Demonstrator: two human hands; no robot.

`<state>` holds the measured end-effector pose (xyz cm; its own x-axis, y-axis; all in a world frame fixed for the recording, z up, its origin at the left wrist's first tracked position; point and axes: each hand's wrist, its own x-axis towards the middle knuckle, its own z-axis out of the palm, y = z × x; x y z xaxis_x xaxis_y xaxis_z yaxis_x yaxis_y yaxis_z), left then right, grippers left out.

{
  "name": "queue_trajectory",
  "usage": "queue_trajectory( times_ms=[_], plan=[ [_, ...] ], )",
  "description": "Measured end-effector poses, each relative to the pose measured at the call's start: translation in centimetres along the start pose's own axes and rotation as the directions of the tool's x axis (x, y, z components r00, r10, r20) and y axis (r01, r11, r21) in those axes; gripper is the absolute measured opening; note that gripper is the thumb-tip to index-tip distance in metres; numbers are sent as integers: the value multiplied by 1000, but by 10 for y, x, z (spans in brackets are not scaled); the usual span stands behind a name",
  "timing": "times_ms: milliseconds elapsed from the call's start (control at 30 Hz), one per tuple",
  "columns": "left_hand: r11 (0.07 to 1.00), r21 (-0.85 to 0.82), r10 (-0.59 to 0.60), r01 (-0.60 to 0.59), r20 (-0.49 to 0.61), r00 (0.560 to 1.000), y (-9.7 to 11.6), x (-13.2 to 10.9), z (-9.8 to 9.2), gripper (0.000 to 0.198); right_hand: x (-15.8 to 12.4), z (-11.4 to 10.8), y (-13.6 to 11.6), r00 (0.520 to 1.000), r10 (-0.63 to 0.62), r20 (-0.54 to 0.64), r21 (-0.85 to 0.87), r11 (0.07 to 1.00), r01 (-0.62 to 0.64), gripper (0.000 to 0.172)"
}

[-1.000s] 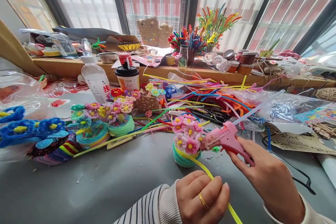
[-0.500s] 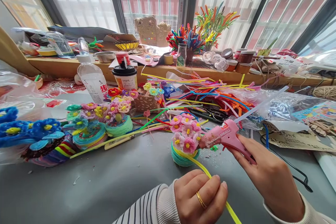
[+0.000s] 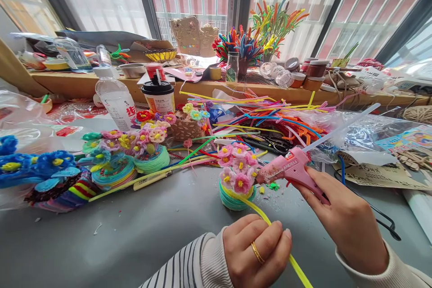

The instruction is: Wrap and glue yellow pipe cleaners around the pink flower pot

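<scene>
My right hand (image 3: 344, 222) grips a pink glue gun (image 3: 292, 168) whose nozzle points left, almost touching a small pot of pink pipe-cleaner flowers (image 3: 236, 173) on a teal coiled base (image 3: 232, 199). A clear glue stick (image 3: 340, 129) juts from the gun's back. My left hand (image 3: 258, 252), a gold ring on one finger, is closed on a yellow-green pipe cleaner (image 3: 258, 211) that runs from the pot's base through the fingers toward the lower right.
Finished flower pots (image 3: 150, 146) and blue flowers (image 3: 37, 166) crowd the left of the grey table (image 3: 135, 234). A loose pile of coloured pipe cleaners (image 3: 266, 119) lies behind. A water bottle (image 3: 114, 96), a lidded cup (image 3: 159, 96) and jars stand near the wooden sill. The gun's black cord (image 3: 384, 220) trails right.
The glue gun's nozzle has edged slightly up and closer to the pink flowers. My left hand has kept its hold on the yellow-green pipe cleaner with little movement.
</scene>
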<state>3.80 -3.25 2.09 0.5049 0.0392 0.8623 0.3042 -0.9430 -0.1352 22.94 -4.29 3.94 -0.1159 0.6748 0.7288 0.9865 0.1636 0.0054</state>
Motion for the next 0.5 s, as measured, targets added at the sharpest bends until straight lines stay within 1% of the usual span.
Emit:
queue_trajectory(
  times_ms=[67,133,200,333,400,433,467,500],
  plan=[
    [998,-24,-48,49,68,997,3,1,-4,19,0,1,0,1000,0,-10,-14,1000,0,33],
    [995,-39,-85,90,113,990,5,2,-7,20,0,1,0,1000,8,-5,-11,1000,-8,33],
    [995,-35,-89,93,116,989,5,3,-7,21,0,1,-1,1000,20,9,-6,1000,-20,33],
    [998,-4,-57,57,14,998,4,1,-2,21,1,2,-1,999,35,16,-6,999,-34,33],
    [999,14,-46,46,-17,999,5,-2,-1,20,1,3,-1,999,36,16,-9,999,-36,32],
    [998,29,-60,60,-24,998,5,-5,-2,21,2,3,-2,999,35,18,-13,999,-35,31],
    [994,49,-96,99,-45,994,6,-9,-3,26,2,3,-2,999,33,21,-18,999,-33,31],
    [983,75,-158,165,-88,983,6,-13,-4,35,3,3,-2,999,30,19,-25,999,-30,31]
  ],
)
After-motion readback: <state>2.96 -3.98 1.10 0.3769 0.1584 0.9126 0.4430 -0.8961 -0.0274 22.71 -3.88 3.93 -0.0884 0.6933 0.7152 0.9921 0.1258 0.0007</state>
